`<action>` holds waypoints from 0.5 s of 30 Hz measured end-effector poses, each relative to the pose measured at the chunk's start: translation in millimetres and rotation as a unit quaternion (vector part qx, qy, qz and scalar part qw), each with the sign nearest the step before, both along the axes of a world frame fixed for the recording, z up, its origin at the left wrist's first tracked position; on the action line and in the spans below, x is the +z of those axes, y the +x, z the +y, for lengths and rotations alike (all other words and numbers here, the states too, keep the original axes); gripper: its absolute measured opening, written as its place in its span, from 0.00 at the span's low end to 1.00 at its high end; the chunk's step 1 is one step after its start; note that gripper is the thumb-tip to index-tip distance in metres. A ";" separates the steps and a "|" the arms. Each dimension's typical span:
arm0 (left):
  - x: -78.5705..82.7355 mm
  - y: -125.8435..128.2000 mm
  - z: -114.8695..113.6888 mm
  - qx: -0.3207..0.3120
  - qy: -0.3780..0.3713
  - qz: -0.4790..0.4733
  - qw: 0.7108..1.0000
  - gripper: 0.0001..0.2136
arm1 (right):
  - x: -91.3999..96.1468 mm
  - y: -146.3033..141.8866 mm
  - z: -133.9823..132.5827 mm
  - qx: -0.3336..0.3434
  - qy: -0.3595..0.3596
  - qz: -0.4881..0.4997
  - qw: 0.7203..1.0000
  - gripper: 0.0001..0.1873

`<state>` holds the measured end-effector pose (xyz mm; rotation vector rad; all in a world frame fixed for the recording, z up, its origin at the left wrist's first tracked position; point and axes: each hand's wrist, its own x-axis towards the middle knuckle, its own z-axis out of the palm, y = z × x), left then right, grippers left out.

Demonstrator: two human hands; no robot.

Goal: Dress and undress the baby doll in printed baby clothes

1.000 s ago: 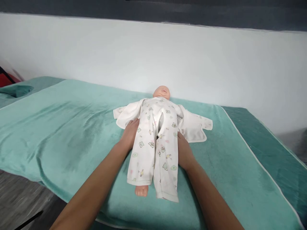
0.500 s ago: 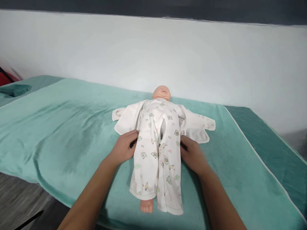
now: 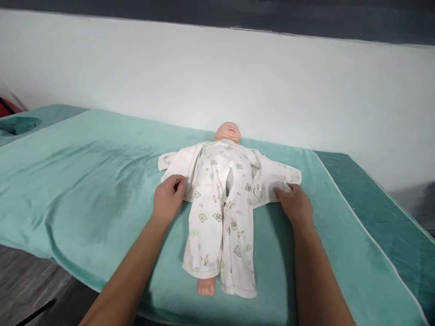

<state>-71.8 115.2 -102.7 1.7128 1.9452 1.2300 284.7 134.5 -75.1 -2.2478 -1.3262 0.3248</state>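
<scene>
A baby doll (image 3: pixel 228 131) lies on its back on a teal towel (image 3: pixel 95 181), head toward the wall. It wears a white printed romper (image 3: pixel 220 217); one bare foot (image 3: pixel 206 286) shows at the near end. An open white jacket (image 3: pixel 272 179) is spread under it. My left hand (image 3: pixel 168 199) pinches the jacket's left flap at its lower edge. My right hand (image 3: pixel 295 204) grips the lower edge of the right flap.
The towel covers a padded table against a white wall (image 3: pixel 217 81). A darker green surface (image 3: pixel 384 217) continues to the right. A folded green cloth (image 3: pixel 16 125) lies at far left. Grey floor (image 3: pixel 23 285) shows at lower left.
Both hands left the doll's hips and moved outward and away from me, taking hold of the jacket's two flaps. The right hand went farther right.
</scene>
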 end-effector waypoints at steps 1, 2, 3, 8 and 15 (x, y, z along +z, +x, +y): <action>-2.3 -1.2 3.2 0.030 0.007 0.008 0.999 0.11 | 2.6 -3.1 3.8 0.012 0.033 0.051 0.998 0.23; -4.5 -2.4 6.5 0.056 0.011 0.021 0.998 0.10 | 5.8 -8.0 6.8 0.028 0.080 0.113 0.990 0.21; -6.2 -3.6 9.5 0.077 0.011 0.038 0.996 0.10 | 9.9 -15.1 8.7 0.047 0.135 0.175 0.974 0.19; -7.4 -6.5 16.8 0.140 -0.024 0.120 0.983 0.13 | 42.1 -74.2 -3.2 0.235 0.293 0.236 0.896 0.10; -1.7 -8.8 19.2 0.212 -0.096 0.147 0.961 0.18 | 36.8 -89.5 -39.1 0.445 0.297 -0.054 0.843 0.09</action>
